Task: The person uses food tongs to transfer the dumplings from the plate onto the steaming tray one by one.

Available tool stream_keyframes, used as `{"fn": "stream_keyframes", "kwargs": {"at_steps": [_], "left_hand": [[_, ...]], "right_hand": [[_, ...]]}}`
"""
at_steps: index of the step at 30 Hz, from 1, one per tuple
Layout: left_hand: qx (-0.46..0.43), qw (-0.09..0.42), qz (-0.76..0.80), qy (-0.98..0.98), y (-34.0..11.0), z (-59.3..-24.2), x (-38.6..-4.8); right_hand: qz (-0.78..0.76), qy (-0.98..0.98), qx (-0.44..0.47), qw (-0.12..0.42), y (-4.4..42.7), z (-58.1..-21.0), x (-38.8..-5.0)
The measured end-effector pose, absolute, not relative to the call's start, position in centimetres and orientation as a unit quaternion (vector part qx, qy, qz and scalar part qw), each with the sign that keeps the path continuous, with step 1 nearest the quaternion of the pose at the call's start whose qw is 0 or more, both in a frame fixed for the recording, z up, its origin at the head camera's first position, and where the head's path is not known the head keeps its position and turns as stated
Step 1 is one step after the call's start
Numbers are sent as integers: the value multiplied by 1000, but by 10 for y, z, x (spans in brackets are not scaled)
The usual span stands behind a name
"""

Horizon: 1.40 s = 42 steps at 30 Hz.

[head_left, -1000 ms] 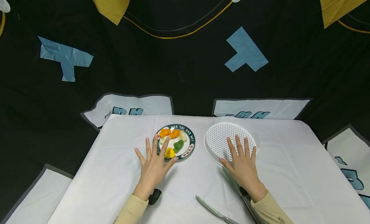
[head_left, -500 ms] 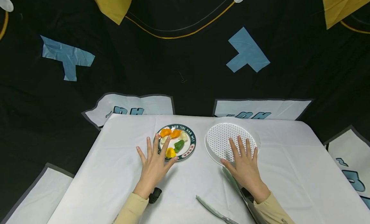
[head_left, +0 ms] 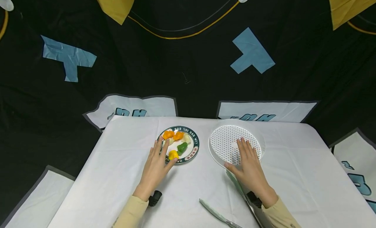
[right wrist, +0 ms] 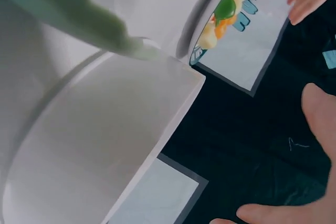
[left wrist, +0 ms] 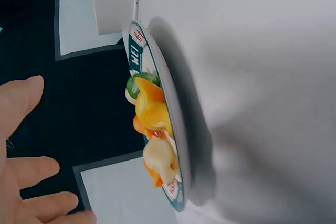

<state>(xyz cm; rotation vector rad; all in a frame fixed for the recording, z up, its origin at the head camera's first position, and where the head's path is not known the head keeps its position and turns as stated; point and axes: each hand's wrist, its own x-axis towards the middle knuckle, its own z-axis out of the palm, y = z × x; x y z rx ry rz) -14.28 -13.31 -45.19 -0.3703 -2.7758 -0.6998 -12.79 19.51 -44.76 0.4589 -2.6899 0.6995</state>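
Note:
My left hand [head_left: 154,171] hovers over the near left edge of a green-rimmed plate [head_left: 192,153] and holds nothing, its fingers fairly straight. On that plate lie orange pepper-like pieces [head_left: 168,134], a green one [head_left: 181,148], a yellow one [head_left: 173,154] and pale pieces [head_left: 186,138]. Over the near part of a round white perforated steamer tray [head_left: 224,139], my right hand [head_left: 251,174] hangs with straight fingers, thumb apart, also holding nothing. Tongs with pale green tips [head_left: 233,179] lie below it, one arm [head_left: 215,213] spread to the left; their joined end is out of view.
A white cloth covers the table [head_left: 117,175]. Behind its far edge hangs a black backdrop [head_left: 188,74] with blue and yellow shapes. A dark wrist camera [head_left: 155,198] sits under the left wrist.
Both hands' spread fingers have drawn closer together. The right hand has shifted slightly right, and the left has turned a little. The plate, tray and tongs stay where they were.

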Motion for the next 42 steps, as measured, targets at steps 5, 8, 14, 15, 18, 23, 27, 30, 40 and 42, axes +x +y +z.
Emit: {"fn": "stream_keyframes", "kwargs": {"at_steps": [5, 8, 14, 15, 18, 23, 27, 30, 40, 42], "left_hand": [[-116, 120, -285, -944, -142, -454, -147], [-107, 110, -314, -937, -148, -457, -151], [-90, 82, -351, -928, -161, -462, -161], [-86, 76, -357, -927, -163, -463, -163], [-78, 61, -371, -923, -168, -466, -169], [-66, 52, -394, -915, -175, -471, -176], [-55, 42, -407, -911, -178, -475, -182], [-51, 34, -420, -906, -181, -477, -186], [-25, 1, -468, -883, -188, -481, -193], [-21, -5, -476, -879, -188, -483, -194]], "right_hand": [[308, -927, 156, 150, 199, -443, -122], [340, -920, 144, 132, 201, -440, -116], [384, -909, 120, 107, 208, -433, -101], [389, -908, 117, 105, 209, -432, -99], [404, -902, 111, 107, 211, -429, -91], [419, -897, 100, 101, 215, -426, -81], [428, -893, 97, 97, 219, -426, -72], [437, -889, 99, 96, 220, -425, -66], [440, -892, 68, 71, 224, -430, -49], [440, -893, 65, 71, 225, -432, -45]]}}
